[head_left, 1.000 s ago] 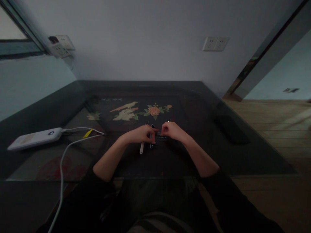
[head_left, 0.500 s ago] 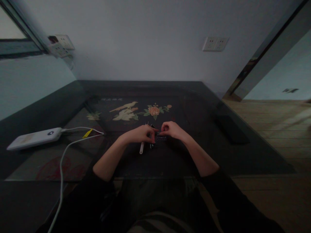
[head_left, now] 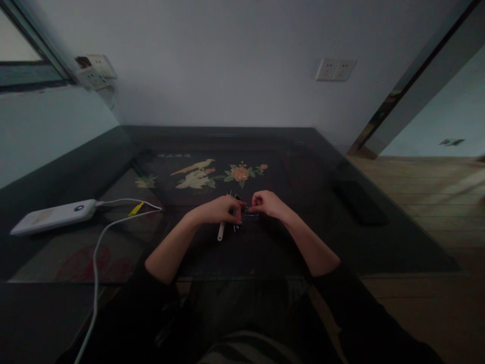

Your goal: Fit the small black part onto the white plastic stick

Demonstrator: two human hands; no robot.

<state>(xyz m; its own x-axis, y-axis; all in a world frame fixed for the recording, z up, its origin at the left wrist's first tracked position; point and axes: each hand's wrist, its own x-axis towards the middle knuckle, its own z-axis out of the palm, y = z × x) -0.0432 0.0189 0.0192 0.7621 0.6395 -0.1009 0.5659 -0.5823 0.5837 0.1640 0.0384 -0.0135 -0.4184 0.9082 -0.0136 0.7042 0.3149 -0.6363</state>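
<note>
Both hands meet over a small dark object with shiny parts (head_left: pixel 252 216) that lies on the dark table; its kind is too small and dim to make out. My left hand (head_left: pixel 227 208) bends its fingers in a pinch at the object's left side. From the other side, my right hand (head_left: pixel 266 203) pinches at its upper edge with thumb and forefinger. What sits between the fingertips is hidden. Under my left hand lies a slim tool with a pale handle (head_left: pixel 221 232), partly covered, beside a dark tool (head_left: pixel 237 228).
A white power bank (head_left: pixel 56 216) rests at the left, its white cable (head_left: pixel 96 258) running off the front edge with a yellow tag (head_left: pixel 136 209). On the right lies a flat black object (head_left: pixel 361 203). The glossy table (head_left: pixel 303 151) meets a wall with sockets (head_left: pixel 336 70).
Almost nothing differs. My right hand's fingers shift very slightly at the small object; my left hand stays in place.
</note>
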